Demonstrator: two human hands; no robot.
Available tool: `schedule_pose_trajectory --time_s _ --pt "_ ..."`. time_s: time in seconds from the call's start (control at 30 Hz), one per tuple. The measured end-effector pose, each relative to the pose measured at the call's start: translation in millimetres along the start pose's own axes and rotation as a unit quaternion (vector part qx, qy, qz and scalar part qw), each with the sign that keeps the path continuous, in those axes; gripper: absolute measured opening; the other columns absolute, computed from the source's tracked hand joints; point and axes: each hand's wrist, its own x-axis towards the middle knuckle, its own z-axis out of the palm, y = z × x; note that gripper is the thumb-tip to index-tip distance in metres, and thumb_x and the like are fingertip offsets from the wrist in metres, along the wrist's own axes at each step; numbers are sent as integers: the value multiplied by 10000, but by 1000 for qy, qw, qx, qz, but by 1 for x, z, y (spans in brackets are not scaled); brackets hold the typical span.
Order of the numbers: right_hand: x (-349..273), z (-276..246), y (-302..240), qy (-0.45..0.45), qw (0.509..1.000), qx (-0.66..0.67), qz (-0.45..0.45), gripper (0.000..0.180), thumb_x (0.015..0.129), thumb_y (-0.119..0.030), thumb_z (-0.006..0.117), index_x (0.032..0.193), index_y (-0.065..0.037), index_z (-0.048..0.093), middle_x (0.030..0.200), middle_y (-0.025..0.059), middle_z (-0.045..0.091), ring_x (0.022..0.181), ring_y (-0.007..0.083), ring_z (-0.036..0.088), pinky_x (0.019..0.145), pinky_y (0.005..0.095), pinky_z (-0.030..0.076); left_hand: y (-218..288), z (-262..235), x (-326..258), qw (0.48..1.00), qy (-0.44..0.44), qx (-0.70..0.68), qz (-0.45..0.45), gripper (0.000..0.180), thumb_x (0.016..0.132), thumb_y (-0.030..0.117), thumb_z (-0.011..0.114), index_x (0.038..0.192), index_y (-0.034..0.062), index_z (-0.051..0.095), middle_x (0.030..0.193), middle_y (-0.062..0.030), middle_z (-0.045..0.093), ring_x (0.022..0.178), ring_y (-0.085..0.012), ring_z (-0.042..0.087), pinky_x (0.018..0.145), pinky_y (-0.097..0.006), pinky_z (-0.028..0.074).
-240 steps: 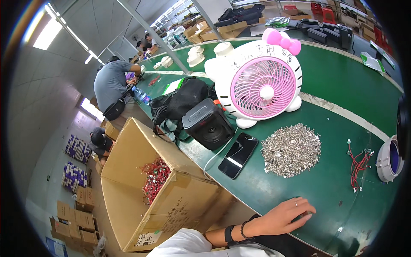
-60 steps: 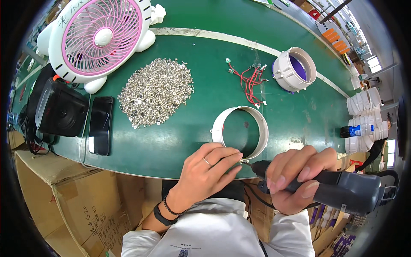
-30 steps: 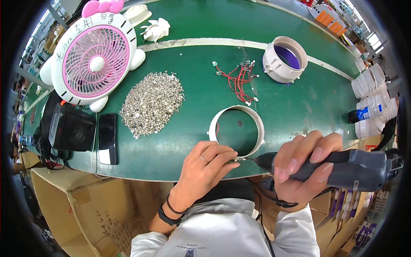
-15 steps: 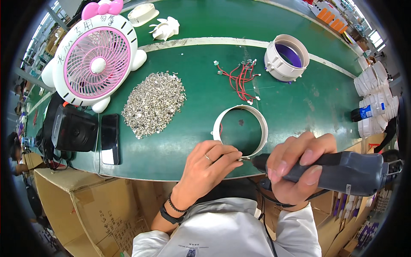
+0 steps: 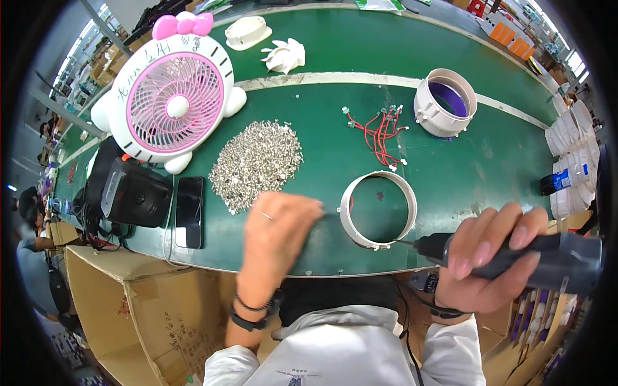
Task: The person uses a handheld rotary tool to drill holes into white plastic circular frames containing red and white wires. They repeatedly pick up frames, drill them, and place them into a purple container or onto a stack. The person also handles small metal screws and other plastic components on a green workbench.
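My right hand [image 5: 492, 257] is wrapped round a black electric screwdriver [image 5: 560, 257], held nearly level. Its thin bit points left, toward the lower edge of a white plastic ring [image 5: 412, 209] standing on the green table; whether it touches the ring I cannot tell. Inside the ring a bit of red wire [image 5: 351, 203] shows at the left wall. Between the ring and a heap of small silvery screws [image 5: 257, 164], my left hand [image 5: 280, 225] hovers close to the screws' near edge. Motion blurs its fingers, and anything in them is hidden.
Red wires with white connectors [image 5: 382, 138] lie behind the ring, beside a white and purple housing [image 5: 444, 103]. A pink and white fan [image 5: 177, 106], a phone [image 5: 189, 212] and a black speaker [image 5: 136, 193] stand at left. White fan blades [image 5: 284, 56] lie farther back. A bottle [image 5: 565, 180] is at right.
My left hand has let go of the ring's near edge and moved left toward the screws. The screwdriver stays near the ring, in my right hand. The whole view has shifted slightly.
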Motion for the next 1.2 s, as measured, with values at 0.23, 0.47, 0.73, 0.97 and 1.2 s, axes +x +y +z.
schedule_pose_trajectory --time_s 0.23,0.47,0.73,0.97,1.2 --pt "17 -29 1 111 984 -141 -8 251 923 -109 619 1088 -42 441 811 120 580 521 114 480 468 244 441 -10 -30 34 991 -40 125 -27 371 751 54 797 1112 76 717 1104 -110 692 1000 -317 630 866 -413 504" --pt "9 -54 -7 145 976 -159 -15 244 905 -53 616 1089 -31 456 825 130 591 533 115 489 488 242 441 60 26 2 979 -175 -29 101 319 729 131 818 1027 98 711 1051 -23 634 956 -241 585 818 -387 474" --pt "0 -68 -12 97 980 -172 -27 211 947 -67 586 1103 -34 448 837 103 538 542 110 470 494 241 436 60 34 0 976 -174 -23 132 255 748 36 778 987 81 703 985 -21 642 872 -223 622 713 -351 504" --pt "0 -71 -15 140 978 -153 -9 243 908 -53 633 1086 -41 467 789 109 566 549 117 495 507 247 452 76 -30 33 985 -142 -95 28 233 764 -10 776 980 38 704 935 -94 698 798 -248 674 691 -341 542" --pt "4 -69 -25 176 974 -143 5 261 879 -37 657 1076 -48 485 770 103 570 568 117 517 520 245 454 71 -40 103 984 -108 -127 -64 153 822 -4 734 972 -19 706 874 -110 717 746 -176 692 700 -281 545"
